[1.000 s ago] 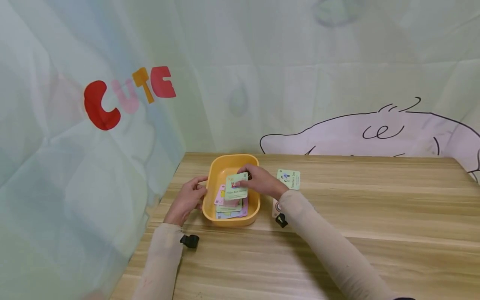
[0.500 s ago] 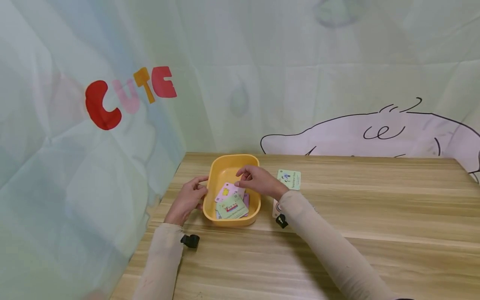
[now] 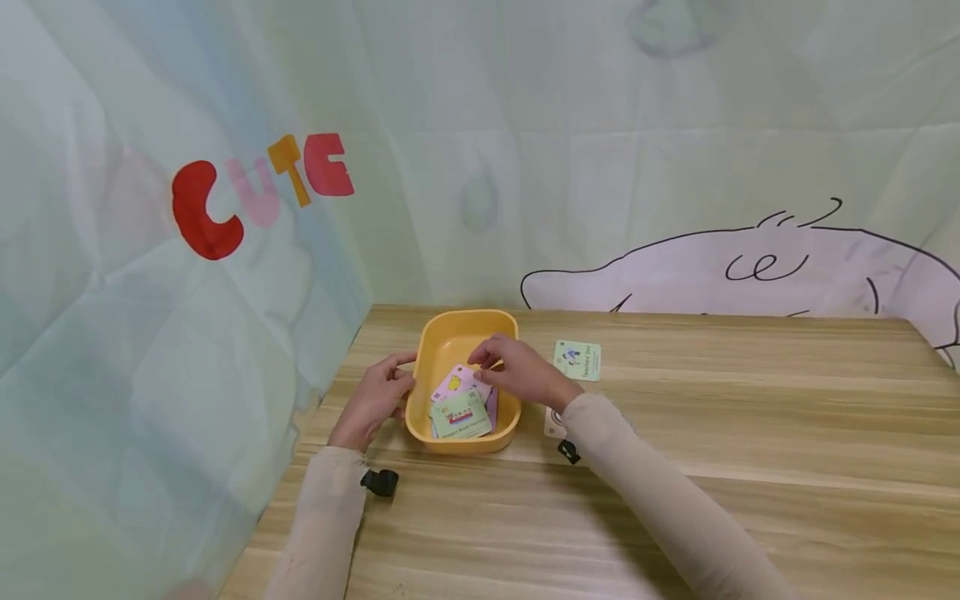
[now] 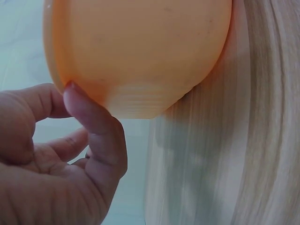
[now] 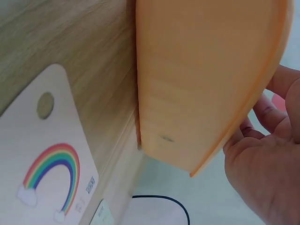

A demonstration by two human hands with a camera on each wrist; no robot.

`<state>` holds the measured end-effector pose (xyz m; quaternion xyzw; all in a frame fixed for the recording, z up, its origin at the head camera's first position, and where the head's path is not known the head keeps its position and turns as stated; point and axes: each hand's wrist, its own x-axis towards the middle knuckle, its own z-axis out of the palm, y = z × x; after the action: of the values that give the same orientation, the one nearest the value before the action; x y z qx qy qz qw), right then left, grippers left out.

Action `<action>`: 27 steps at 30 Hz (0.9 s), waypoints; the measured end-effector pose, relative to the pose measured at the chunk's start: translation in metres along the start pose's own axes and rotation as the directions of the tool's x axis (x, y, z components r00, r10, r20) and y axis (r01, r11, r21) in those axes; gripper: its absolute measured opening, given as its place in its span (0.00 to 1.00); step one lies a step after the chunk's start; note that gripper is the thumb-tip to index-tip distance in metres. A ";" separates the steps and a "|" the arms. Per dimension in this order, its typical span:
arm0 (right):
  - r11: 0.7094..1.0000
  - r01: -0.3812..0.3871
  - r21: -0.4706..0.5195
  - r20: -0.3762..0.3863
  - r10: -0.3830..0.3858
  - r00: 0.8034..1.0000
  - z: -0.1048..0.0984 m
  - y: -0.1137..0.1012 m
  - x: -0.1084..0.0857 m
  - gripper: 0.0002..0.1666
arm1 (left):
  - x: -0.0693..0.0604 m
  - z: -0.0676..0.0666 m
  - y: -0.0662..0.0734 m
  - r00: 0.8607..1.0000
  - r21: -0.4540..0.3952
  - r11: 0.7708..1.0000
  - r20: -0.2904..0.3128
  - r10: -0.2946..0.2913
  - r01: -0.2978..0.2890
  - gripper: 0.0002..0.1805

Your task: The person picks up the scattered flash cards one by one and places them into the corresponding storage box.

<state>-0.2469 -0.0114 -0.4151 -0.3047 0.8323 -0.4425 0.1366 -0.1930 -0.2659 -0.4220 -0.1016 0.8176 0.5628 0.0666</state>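
Observation:
A yellow plastic bin (image 3: 457, 343) stands on the wooden table, with several small printed cards inside. Topmost among them are a green card (image 3: 459, 417) with a train-like picture and a pink card (image 3: 457, 383) with a yellow figure. My left hand (image 3: 372, 400) holds the bin's left rim, its thumb (image 4: 86, 105) on the outer wall in the left wrist view. Over the bin's right side is my right hand (image 3: 521, 367), fingers loosely bent with no card between them. Its fingertips hover close to the pink card; whether they touch it is unclear. The right wrist view hides those fingertips.
Right of the bin lie a green "Teachers' Day" card (image 3: 577, 360) and a white rainbow card (image 5: 51, 154), the latter partly under the right forearm. Black wrist devices (image 3: 380, 482) show at both wrists. A printed curtain (image 3: 637, 167) borders the table's back and left.
My right hand has let go of the green card, which dropped onto the others in the bin. The hand has shifted only slightly. My left hand has stayed at the rim.

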 end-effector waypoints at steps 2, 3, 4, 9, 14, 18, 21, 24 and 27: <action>1.000 0.010 -0.011 0.002 -0.010 1.000 -0.001 0.000 -0.002 0.16 | 0.000 0.001 0.000 1.000 -0.002 1.000 0.000 -0.004 0.004 0.27; 1.000 0.014 -0.014 0.002 -0.014 1.000 -0.002 -0.001 -0.004 0.16 | 0.001 0.001 0.000 1.000 -0.002 1.000 -0.001 -0.006 0.006 0.27; 1.000 0.020 -0.018 -0.001 -0.020 1.000 -0.004 -0.001 -0.005 0.16 | 0.001 0.001 0.001 1.000 -0.003 1.000 0.000 -0.007 0.007 0.28; 0.999 0.025 -0.041 -0.026 -0.026 0.999 -0.012 -0.003 -0.013 0.14 | 0.001 0.001 0.002 1.000 -0.002 1.000 0.005 -0.002 0.002 0.27; 0.999 0.024 -0.049 -0.053 -0.027 0.998 -0.019 0.000 -0.019 0.11 | 0.001 0.001 0.004 1.000 0.007 1.000 0.012 0.006 -0.007 0.28; 0.998 0.038 -0.052 -0.062 -0.041 0.997 -0.026 0.005 -0.027 0.12 | 0.000 0.001 0.003 1.000 0.014 1.000 0.014 0.005 -0.005 0.28; 0.998 0.037 -0.052 -0.065 -0.040 0.997 -0.032 0.011 -0.033 0.14 | 0.000 0.001 0.003 1.000 0.015 1.000 0.010 -0.002 0.002 0.28; 0.997 0.026 -0.075 -0.077 -0.032 0.996 -0.038 0.019 -0.039 0.15 | -0.001 0.001 0.002 1.000 0.014 1.000 0.009 -0.005 0.005 0.28; 0.994 0.005 -0.111 -0.089 -0.015 0.996 -0.043 0.026 -0.044 0.14 | -0.002 0.001 0.002 1.000 0.014 1.000 0.012 -0.005 0.005 0.27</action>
<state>-0.2448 0.0555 -0.4137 -0.2958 0.8594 -0.4094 0.0799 -0.1920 -0.2642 -0.4203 -0.1001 0.8209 0.5575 0.0736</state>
